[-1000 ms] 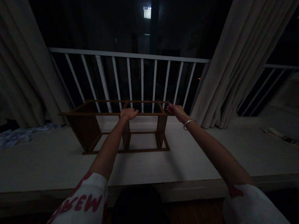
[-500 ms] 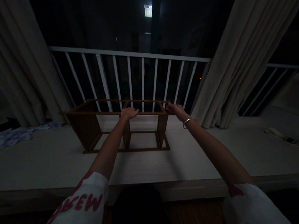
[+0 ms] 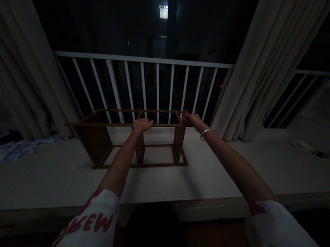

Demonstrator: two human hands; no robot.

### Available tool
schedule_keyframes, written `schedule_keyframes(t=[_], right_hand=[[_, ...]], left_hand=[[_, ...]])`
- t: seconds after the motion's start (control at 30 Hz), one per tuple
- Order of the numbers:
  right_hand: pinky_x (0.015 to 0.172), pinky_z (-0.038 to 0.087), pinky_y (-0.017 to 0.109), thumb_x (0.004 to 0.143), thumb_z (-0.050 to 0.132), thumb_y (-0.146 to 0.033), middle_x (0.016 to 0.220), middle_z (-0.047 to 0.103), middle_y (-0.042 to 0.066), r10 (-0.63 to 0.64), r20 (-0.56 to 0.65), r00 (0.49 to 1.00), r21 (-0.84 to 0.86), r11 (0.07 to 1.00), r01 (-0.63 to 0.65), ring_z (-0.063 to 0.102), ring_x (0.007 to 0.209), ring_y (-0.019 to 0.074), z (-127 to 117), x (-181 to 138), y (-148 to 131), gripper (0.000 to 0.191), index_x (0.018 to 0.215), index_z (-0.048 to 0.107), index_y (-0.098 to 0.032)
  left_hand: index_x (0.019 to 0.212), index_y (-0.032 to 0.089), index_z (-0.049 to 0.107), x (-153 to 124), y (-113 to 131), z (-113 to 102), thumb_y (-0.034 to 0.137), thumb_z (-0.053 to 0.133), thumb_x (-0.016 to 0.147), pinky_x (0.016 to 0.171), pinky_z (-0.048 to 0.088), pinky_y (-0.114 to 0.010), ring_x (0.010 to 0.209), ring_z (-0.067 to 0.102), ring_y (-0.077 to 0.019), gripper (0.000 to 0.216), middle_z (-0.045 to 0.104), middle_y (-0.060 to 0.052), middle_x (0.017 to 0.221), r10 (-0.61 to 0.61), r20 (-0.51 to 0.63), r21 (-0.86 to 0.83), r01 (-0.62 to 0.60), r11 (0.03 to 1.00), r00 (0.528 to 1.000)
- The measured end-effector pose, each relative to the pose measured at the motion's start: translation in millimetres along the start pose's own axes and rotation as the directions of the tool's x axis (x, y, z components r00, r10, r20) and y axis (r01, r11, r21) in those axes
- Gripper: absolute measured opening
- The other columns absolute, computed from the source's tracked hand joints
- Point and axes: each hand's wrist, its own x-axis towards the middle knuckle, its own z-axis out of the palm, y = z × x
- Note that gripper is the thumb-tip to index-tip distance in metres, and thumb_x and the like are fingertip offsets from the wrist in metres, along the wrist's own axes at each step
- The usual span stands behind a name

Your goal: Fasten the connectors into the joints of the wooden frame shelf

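A brown, open-framed wooden rack point(image 3: 92, 147) is set lengthwise on the pale ledge point(image 3: 223, 173), before the white railing point(image 3: 171, 86). Its left end is filled by a broad panel point(image 3: 90, 137). The lower front rail point(image 3: 161, 165) is partly covered by the left forearm point(image 3: 120, 163); the upper rail point(image 3: 109, 125) is clasped by the left hand point(image 3: 143, 124), fingertips hidden. By the right end, the right hand point(image 3: 192, 120) is curled; whether anything is held cannot be told.

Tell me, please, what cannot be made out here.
Head view, left hand: the underside of its grip, hidden by its own back.
Head view, right hand: whether it holds something small, hidden by its curl and dimness.
Head view, wooden rack: part of its lower front rail, behind the left forearm.
Head view, item at far right: too dark to identify.
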Motion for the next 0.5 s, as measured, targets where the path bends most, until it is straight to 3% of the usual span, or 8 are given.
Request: schedule_keyframes(t=[0.23,0.5], right_hand=[[0.046,0.033,0.021,0.074,0.047,-0.029,0.070,0.062,0.007,-0.004,-0.092,0.996,-0.003,1.000,0.004,0.042,0.049,0.0066,14,-8,-8,0.021,0.071,0.060,-0.012],[0.043,0.026,0.020,0.070,0.046,-0.029,0.063,0.058,0.004,-0.044,-0.090,0.995,-0.035,0.999,0.041,0.040,0.047,0.0060,13,-5,-6,0.021,0.068,0.057,-0.011]], left_hand=[[0.095,0.018,0.063,-1,2,-3,0.054,0.022,0.074,0.077,0.041,-0.037,0.096,0.053,-0.0291,0.058,0.060,-0.013,0.102,-0.006,0.010,0.004,0.006,1.000,1.000],[0.095,0.018,0.063,2,0,0,0.055,0.019,0.074,0.077,0.041,-0.038,0.096,0.053,-0.0291,0.061,0.060,-0.013,0.101,0.013,-0.006,0.014,-0.013,1.000,1.000]])
